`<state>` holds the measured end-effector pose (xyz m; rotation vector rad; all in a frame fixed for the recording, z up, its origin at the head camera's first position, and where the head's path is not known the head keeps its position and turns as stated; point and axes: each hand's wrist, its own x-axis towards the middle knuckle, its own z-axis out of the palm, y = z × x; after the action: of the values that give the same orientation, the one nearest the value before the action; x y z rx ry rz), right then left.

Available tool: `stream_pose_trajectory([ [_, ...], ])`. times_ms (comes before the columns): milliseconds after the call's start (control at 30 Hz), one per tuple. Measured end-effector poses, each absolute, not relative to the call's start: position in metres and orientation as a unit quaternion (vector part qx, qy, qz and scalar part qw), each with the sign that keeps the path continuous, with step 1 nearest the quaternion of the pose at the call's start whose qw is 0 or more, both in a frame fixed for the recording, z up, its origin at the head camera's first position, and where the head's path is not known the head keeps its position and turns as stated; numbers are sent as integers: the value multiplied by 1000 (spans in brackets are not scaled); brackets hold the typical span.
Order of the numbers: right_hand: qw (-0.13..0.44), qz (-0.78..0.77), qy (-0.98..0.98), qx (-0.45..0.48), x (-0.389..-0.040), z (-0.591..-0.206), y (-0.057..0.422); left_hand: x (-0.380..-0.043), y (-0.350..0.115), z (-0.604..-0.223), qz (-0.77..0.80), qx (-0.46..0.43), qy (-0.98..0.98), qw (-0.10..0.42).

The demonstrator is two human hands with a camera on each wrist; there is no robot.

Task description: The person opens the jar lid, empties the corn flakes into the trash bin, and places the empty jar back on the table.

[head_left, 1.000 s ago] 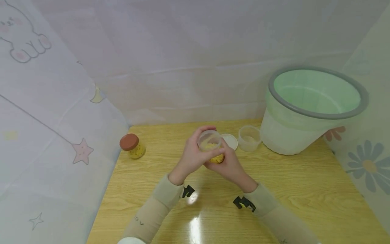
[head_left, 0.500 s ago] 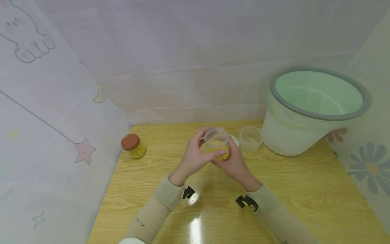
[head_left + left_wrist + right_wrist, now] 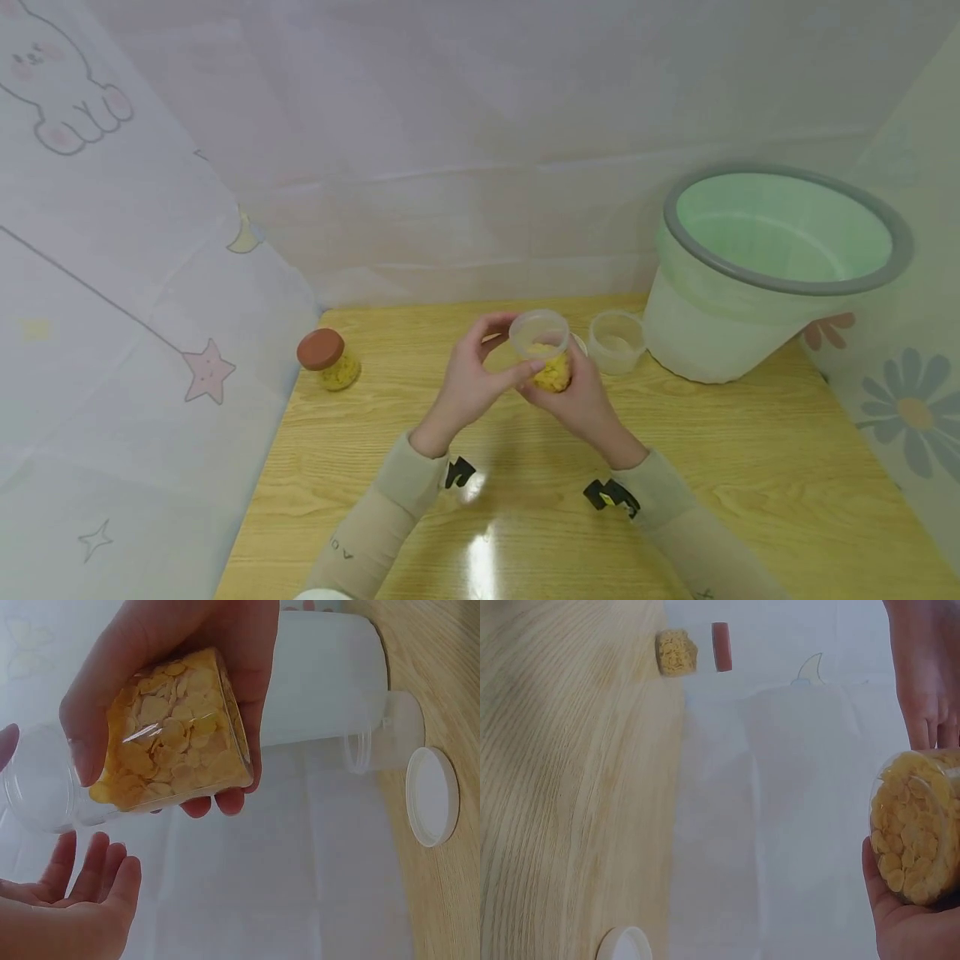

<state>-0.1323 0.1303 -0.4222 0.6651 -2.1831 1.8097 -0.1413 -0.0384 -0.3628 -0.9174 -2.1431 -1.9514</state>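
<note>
Your right hand (image 3: 591, 408) grips the flake-filled clear jar (image 3: 176, 735), presumably for steadiness. Your left hand (image 3: 471, 379), fingers loosely spread, flanks the jar's top. White lid (image 3: 433, 796) lies beyond the jar.

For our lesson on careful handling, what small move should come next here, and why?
Probably close the left hand more snugly round the clear top of the jar: the right hand grips lower, round the flakes, while the left fingers look loosely spread.
</note>
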Motion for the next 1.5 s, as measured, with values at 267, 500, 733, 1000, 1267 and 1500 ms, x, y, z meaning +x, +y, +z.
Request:
stream_pose_trajectory([
  [267, 109, 596, -743, 285, -131, -422, 120, -139, -38, -359, -621, -286, -730, 6],
  [500, 114, 587, -745, 296, -128, -422, 116, -137, -36, -355, -612, -281, -739, 5],
  [733, 142, 575, -757, 276, -129, -424, 121, -137, -37, -356, -610, -284, -739, 3],
  [1000, 123, 610, -748, 231, -133, -425, 132, -140, -41, -360, -623, -299, -723, 27],
  [1267, 112, 609, -749, 236, -133, -423, 131, -142, -41, -360, -633, -294, -716, 22],
  [1500, 107, 587, -758, 263, -129, -424, 125, -139, -38, -358, -620, -281, -732, -6],
])
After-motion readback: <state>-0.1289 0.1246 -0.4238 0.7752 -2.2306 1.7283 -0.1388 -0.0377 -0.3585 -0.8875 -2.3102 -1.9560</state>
